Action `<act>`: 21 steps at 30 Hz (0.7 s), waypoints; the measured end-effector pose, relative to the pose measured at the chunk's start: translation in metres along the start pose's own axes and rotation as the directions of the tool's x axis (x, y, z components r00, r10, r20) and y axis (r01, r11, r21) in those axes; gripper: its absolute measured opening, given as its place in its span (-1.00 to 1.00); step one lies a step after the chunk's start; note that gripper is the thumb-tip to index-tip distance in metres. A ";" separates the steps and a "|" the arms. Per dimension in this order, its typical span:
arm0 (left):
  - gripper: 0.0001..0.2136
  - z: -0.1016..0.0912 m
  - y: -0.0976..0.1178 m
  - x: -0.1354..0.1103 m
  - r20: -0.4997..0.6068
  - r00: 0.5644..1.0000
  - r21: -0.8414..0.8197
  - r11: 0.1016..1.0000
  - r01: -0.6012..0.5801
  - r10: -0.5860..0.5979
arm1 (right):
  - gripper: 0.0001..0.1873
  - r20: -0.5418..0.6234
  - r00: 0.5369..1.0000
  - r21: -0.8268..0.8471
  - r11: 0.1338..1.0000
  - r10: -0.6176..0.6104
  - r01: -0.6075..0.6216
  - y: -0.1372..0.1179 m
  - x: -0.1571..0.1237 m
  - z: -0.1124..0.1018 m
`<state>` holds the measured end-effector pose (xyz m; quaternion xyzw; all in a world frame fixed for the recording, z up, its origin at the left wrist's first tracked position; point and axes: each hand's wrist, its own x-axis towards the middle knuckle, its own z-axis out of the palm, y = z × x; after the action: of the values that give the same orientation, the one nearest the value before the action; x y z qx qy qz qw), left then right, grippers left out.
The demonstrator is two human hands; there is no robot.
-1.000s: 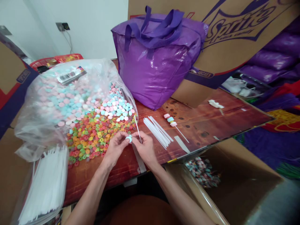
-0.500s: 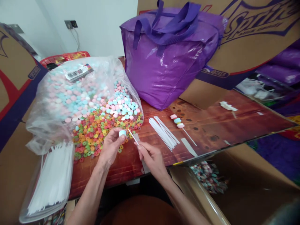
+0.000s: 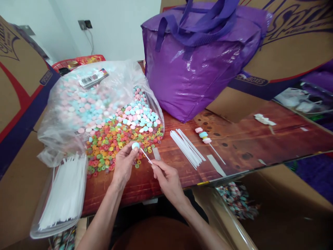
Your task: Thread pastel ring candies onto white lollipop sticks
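Note:
Between thumb and fingers, my left hand [image 3: 124, 161] pinches a pale blue marshmallow [image 3: 135, 145]. My right hand [image 3: 166, 175] grips a thin white stick [image 3: 146, 155], whose far tip is at the marshmallow's right edge; whether it has gone in I cannot tell. Behind my left hand lies a heap of colourful gummy rings [image 3: 106, 146]. Pink, blue and white marshmallows [image 3: 142, 116] spill from a clear plastic bag [image 3: 49, 128]. To the right of my hands, several loose white sticks [image 3: 186, 147] lie near a candy skewer [image 3: 205, 136] threaded with pink, blue and yellow pieces.
A tub [image 3: 33, 229] full of white sticks stands at the table's left. A large purple bag [image 3: 192, 76] sits at the back, with cardboard boxes [image 3: 288, 52] beside it. Below the table's front edge, an open box holds wrapped sweets [image 3: 236, 199]. Tape strips [image 3: 216, 165] stick to the table.
The stick and the marshmallow have come together, where a gap stood between them before. The marshmallow has turned its flat face more towards me. The whole view has shifted slightly.

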<state>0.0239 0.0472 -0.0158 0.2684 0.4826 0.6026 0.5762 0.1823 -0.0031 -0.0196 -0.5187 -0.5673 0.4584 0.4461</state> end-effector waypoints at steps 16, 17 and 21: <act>-0.76 -0.008 -0.019 -0.008 -0.041 0.958 0.336 0.907 -0.253 0.283 | -0.67 0.012 0.998 -0.185 0.981 -0.054 0.055 -0.015 0.006 0.008; -0.77 -0.008 -0.020 -0.009 -0.034 0.950 0.369 0.887 -0.278 0.311 | -0.67 0.005 0.999 -0.180 0.982 -0.048 0.048 -0.016 0.006 0.011; -0.79 -0.007 -0.017 -0.013 0.110 0.913 0.525 0.757 -0.390 0.394 | -0.66 -0.003 1.000 -0.106 0.994 -0.009 0.008 -0.013 0.009 0.020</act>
<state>0.0279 0.0306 -0.0302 0.5111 0.5667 0.5513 0.3372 0.1597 0.0039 -0.0097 -0.5400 -0.5922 0.4248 0.4210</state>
